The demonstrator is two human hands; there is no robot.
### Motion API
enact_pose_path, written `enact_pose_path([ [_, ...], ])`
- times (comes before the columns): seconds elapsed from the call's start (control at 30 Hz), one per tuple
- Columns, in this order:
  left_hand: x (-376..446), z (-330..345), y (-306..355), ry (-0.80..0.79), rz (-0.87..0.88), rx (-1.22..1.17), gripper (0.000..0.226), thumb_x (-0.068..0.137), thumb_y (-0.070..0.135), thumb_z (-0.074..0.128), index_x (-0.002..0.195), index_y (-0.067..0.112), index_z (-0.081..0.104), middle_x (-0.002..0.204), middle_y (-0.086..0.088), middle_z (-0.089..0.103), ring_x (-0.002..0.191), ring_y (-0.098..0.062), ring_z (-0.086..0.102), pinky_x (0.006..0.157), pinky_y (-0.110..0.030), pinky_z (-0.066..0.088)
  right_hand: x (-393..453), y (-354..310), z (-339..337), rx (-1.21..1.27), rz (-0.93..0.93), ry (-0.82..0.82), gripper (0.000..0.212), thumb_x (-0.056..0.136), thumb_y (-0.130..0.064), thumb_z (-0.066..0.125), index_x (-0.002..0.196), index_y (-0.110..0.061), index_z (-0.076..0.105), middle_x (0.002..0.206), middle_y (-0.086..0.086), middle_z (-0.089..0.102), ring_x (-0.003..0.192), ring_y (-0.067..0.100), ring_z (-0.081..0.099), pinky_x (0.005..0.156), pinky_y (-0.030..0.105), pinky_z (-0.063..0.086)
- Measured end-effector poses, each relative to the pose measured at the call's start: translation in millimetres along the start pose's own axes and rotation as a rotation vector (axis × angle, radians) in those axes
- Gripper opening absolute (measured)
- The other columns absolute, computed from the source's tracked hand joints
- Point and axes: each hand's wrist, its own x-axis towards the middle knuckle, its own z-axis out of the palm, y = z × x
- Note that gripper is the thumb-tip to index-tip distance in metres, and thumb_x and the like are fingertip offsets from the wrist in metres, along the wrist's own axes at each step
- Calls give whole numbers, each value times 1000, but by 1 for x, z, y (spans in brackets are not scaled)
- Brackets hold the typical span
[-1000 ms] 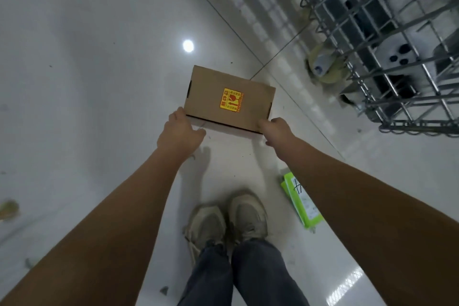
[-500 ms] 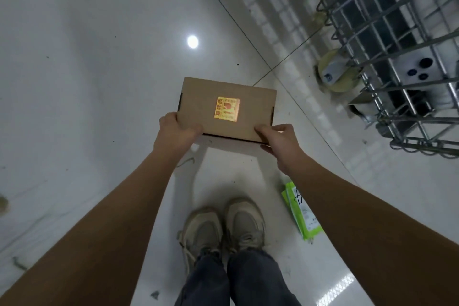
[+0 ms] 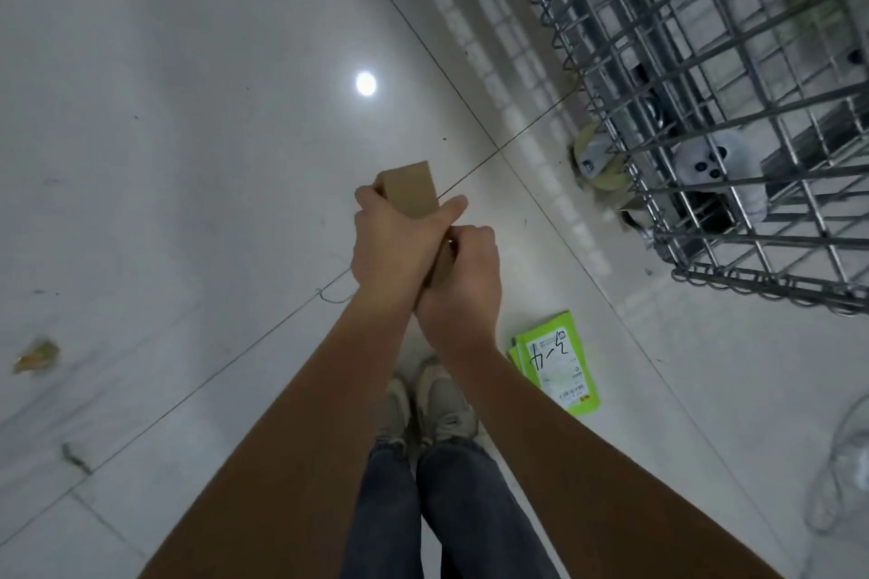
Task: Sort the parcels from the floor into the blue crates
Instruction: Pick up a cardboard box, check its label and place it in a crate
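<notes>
Basically both hands are on one brown cardboard parcel (image 3: 410,189), held up in the air over the floor (image 3: 188,108), in front of the person and above their feet. Parcel is turned edge-on, only a narrow brown face shows at the top; the rest is hidden behind the hands. Left hand (image 3: 392,244) wraps the upper part, fingers curled over the far left edge, thumb laid across the right side of the box. Right hand (image 3: 463,277) sits just below and right of it, fingers curled around the lower end of the parcel, the two hands touching. Forearms converge from the bottom corners.

Green flat parcel (image 3: 557,362) with a white label and black handwriting lies on the floor, right of the shoes (image 3: 428,404), well below the held box. Wire mesh cage (image 3: 705,85) fills the upper right, standing on the floor; a white panda plush (image 3: 717,165) is inside it, seen through the bars. A roll of tape (image 3: 599,160) lies at the cage's lower left edge. Legs in dark jeans (image 3: 437,508) at bottom centre. Round light reflection (image 3: 366,84) on the glossy tiles. Small yellowish scrap (image 3: 37,357) on the floor at far left. No blue crates visible.
</notes>
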Motion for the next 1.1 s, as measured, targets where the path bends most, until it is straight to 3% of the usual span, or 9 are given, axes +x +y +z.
enact_pose_path([
  [0.1, 1, -10, -3, 144, 36, 135, 57, 69, 39, 73, 110, 13, 43, 98, 1, 58, 83, -21, 58, 74, -32, 48, -8, -5, -4, -73, -182, -86, 41, 71, -21, 65, 105, 2, 59, 100, 16, 55, 88, 31, 55, 69, 39, 48],
  [0.17, 3, -25, -10, 160, 45, 70, 50, 70, 34, 74, 109, 12, 51, 98, 0, 63, 82, -18, 61, 73, -31, 51, -6, -3, -10, -14, -174, -212, 46, 74, -19, 72, 113, 1, 58, 110, 17, 55, 98, 29, 56, 82, 40, 49],
  [0.27, 0, -54, -23, 63, -16, -178, 44, 71, 26, 78, 107, 13, 57, 87, 5, 65, 74, -8, 65, 66, -23, 55, 7, 6, -27, 11, 21, -118, 42, 82, -21, 65, 121, -7, 54, 119, 9, 48, 112, 24, 50, 97, 37, 43],
  [0.37, -9, -82, -37, -118, -51, -230, 36, 73, 24, 77, 104, 19, 60, 87, 7, 70, 74, -6, 70, 59, -23, 58, 30, 11, -54, 76, 266, -41, 45, 90, -24, 58, 131, -10, 47, 126, 6, 46, 120, 21, 46, 97, 26, 37],
  [0.47, -18, -107, -43, -222, -77, -295, 38, 75, 17, 74, 113, 17, 64, 96, -3, 74, 84, -17, 72, 73, -32, 58, 47, 9, -78, 150, 447, -301, 51, 88, -36, 61, 132, -14, 47, 125, 4, 55, 107, 17, 56, 78, 23, 45],
  [0.57, -31, -132, -47, -256, -109, -407, 36, 79, 14, 69, 115, 15, 65, 96, -5, 75, 86, -21, 72, 74, -31, 57, 47, -9, -90, 229, 492, -501, 40, 85, -37, 65, 118, -15, 58, 118, 8, 65, 102, 21, 63, 89, 36, 52],
  [0.73, -59, -175, -57, -93, -124, -607, 24, 84, 20, 66, 107, 19, 66, 100, -6, 74, 90, -24, 71, 79, -37, 57, 26, -55, -91, 312, 401, -629, 47, 83, -30, 67, 125, -11, 56, 115, 8, 67, 102, 21, 66, 89, 38, 54],
  [0.97, -103, -212, -80, 181, -122, -632, 34, 86, 45, 60, 115, 27, 57, 87, 10, 71, 66, -4, 70, 49, -15, 53, -19, -109, -61, 228, 279, -653, 47, 86, -29, 66, 128, -13, 53, 116, 5, 63, 106, 23, 61, 97, 43, 49],
  [1.1, -137, -237, -110, 188, -194, -637, 34, 90, 47, 53, 116, 26, 55, 91, 9, 69, 75, -7, 68, 47, -14, 50, -56, -135, -50, 167, 252, -720, 53, 85, -32, 66, 132, -14, 47, 121, 5, 60, 110, 25, 59, 101, 48, 45],
])
